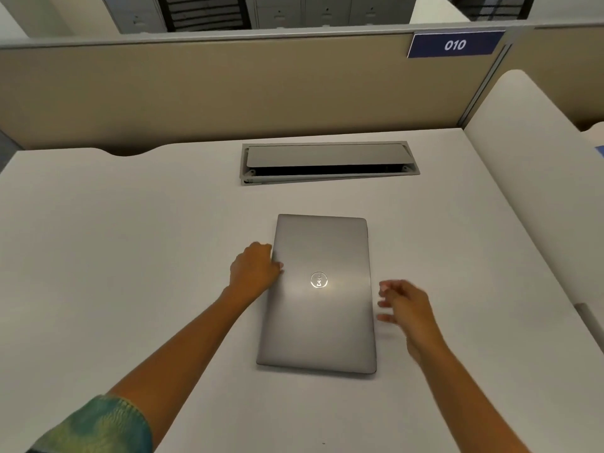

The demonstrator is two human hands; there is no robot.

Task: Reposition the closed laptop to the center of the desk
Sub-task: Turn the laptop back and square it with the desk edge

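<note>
A closed silver laptop point(318, 308) lies flat on the white desk point(130, 256), its long side running away from me, a round logo on the lid. My left hand point(253, 268) grips the laptop's left edge, thumb on the lid. Just right of the laptop's right edge hovers my right hand point(403, 304), fingers spread and slightly blurred, a small gap between it and the laptop.
A grey cable tray point(330, 161) with its flap tilted open is set into the desk behind the laptop. A beige partition point(228, 89) with a blue "010" sign point(455, 44) closes the back. A white side divider point(523, 142) borders the right.
</note>
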